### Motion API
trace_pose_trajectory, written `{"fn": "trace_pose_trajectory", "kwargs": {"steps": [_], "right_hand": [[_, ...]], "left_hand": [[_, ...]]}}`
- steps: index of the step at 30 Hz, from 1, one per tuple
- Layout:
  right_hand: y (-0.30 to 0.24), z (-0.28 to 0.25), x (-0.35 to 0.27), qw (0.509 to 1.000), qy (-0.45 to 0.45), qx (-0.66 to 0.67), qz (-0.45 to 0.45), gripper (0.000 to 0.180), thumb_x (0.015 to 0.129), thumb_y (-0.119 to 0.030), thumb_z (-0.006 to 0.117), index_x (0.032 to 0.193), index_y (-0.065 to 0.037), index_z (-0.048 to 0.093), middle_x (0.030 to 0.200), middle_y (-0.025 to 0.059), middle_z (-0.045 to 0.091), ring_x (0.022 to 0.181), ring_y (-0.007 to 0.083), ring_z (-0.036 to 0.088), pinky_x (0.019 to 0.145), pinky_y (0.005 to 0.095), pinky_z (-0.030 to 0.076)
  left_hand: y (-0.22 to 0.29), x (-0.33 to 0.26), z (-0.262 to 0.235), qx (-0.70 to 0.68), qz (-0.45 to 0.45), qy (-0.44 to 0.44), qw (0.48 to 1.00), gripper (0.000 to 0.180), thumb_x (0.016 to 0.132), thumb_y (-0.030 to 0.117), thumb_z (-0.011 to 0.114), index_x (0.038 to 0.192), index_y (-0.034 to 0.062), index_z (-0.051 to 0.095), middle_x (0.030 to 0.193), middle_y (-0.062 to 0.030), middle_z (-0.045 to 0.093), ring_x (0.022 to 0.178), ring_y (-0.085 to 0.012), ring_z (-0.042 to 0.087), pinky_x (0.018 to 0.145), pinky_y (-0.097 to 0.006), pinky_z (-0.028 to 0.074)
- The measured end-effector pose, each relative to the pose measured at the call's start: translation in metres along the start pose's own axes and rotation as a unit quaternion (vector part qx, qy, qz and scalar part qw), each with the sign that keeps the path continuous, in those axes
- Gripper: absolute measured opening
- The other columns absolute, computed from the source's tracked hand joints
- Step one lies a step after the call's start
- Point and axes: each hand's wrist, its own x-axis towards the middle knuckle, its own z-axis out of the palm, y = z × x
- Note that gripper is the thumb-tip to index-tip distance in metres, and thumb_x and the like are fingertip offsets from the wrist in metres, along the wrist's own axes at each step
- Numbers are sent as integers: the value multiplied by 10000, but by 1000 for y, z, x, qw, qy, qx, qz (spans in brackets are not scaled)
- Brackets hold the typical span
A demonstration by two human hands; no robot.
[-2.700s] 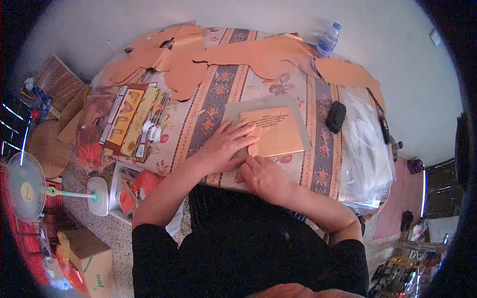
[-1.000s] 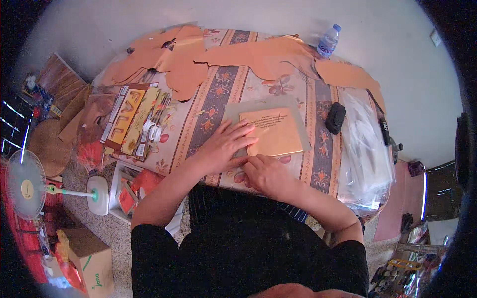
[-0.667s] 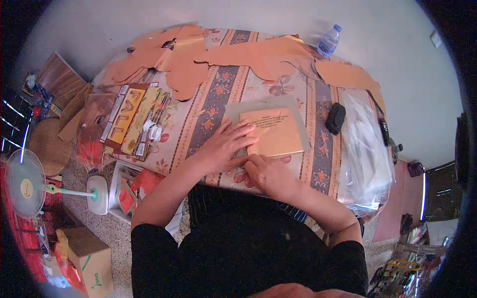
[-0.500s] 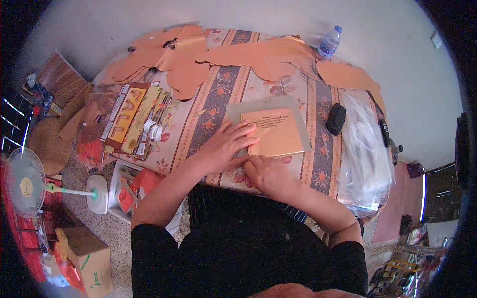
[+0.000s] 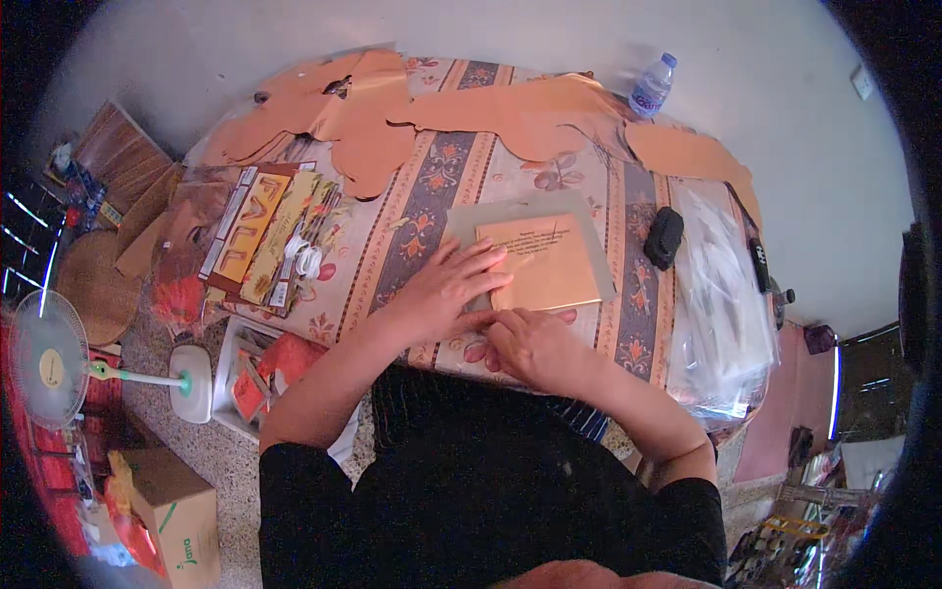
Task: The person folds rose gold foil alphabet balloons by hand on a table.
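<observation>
Pressing the gold square packet (image 5: 549,280) with the left hand (image 5: 446,287): fingers slightly apart, laid flat over its left edge, nothing gripped. Right hand (image 5: 535,346) is curled, fingers together, at the packet's lower-left corner; can't tell if it's pinching anything, fingertips hidden. Packet lies near the front of the patterned tablecloth (image 5: 388,257), over a larger grey-green sheet (image 5: 469,218). Progress, my read: packet is placed and squared up, lower edge work unfinished. Can't see whether anything's closed or sealed. Clear plastic sleeves (image 5: 726,314) sit apart at right, untouched.
</observation>
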Motion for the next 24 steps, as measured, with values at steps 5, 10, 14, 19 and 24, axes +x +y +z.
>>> {"fn": "trace_pose_trajectory", "kwargs": {"steps": [5,10,14,19,24], "right_hand": [[3,-19,-4,992,5,122,2,174,754,-100,634,857,-21,518,875,152,552,868,315,589,746,422,472],[11,-41,-17,967,-9,252,46,125,767,-43,590,845,-11,498,851,135,535,836,303,568,752,388,469],[23,-44,-45,896,7,417,150,50,837,-46,516,882,-29,503,786,49,495,766,169,547,697,308,462],[36,-83,-86,877,120,355,300,27,860,-35,504,880,-23,491,777,5,479,729,100,479,655,242,427],[46,-132,-136,833,395,199,333,52,904,-17,495,862,-43,482,755,5,471,632,85,450,570,216,391]], "left_hand": [[-2,-1,1,2,2,2,1000,493,845,364,646,1259,124,525,1424,-119,409,1379,-274,304,1122,-518,214],[-2,-2,3,2,-4,3,1000,500,849,397,631,1253,121,527,1412,-124,423,1378,-277,304,1123,-520,211],[-2,-1,3,-2,-2,5,1000,506,847,409,629,1251,119,531,1413,-127,423,1377,-278,305,1122,-523,209],[-2,-1,1,-20,-8,-20,1000,550,821,366,655,1291,120,512,1456,-122,376,1386,-287,294,1114,-557,201],[-2,1,-1,-25,-6,-29,999,546,808,331,672,1281,108,517,1461,-130,371,1385,-292,296,1113,-552,199]]}}
